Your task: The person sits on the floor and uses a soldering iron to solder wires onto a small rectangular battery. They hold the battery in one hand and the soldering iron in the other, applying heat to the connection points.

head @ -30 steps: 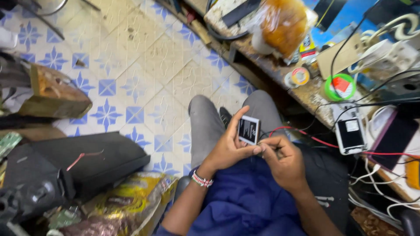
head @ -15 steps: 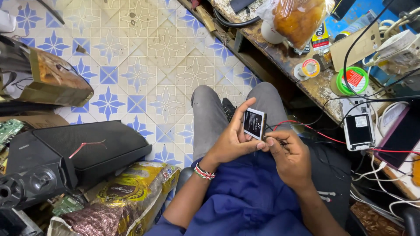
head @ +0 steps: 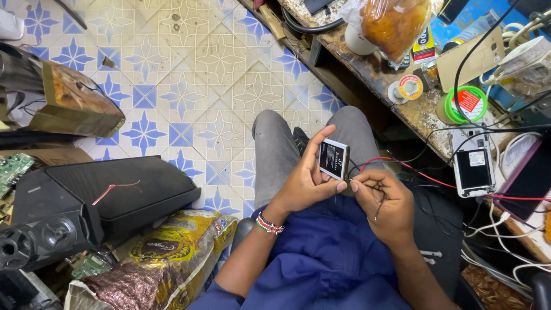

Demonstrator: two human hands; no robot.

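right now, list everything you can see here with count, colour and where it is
battery: one, black and white, held up over the lap
wires: two, red and black, running from the bench to the right hand
phone: one, back open, white frame, on the bench edge at right
tape roll: one, green, on the bench
solder spool: one, white, on the bench left of the tape roll
plastic bag: one, clear with orange contents, top of the bench
speaker: one, black, on the floor at left
foil sack: one, gold and brown, on the floor below the speaker
floor tiles: many, cream and blue
left hand: holds the battery
right hand: pinches the wire ends beside the battery
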